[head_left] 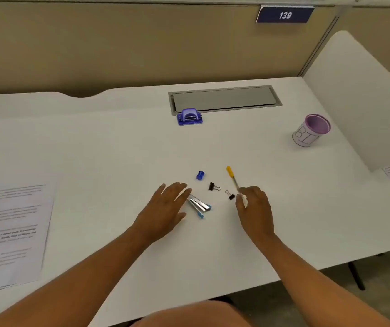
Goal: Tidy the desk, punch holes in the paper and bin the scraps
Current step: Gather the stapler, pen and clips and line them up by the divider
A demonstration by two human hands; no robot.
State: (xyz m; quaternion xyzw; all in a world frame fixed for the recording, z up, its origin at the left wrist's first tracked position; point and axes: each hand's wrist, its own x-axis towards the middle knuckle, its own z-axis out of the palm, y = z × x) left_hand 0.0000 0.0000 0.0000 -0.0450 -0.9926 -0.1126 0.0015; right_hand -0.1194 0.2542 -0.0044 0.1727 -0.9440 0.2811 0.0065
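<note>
My left hand (168,204) flat, fingers straight, touching stapler (199,205) on bench (118,149). My right hand (253,208) pinches pen (232,179). Hole punch (189,116) far back, paper (9,232) left, bin cup (310,131) right.

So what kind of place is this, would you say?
Most likely an office cubicle or shared workstation: a white desk enclosed by tan partition walls, a blue numbered sign reading 139, and a grey cable hatch set into the desktop.

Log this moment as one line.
left hand open by stapler | right hand pinches pen | hole punch untouched
</note>
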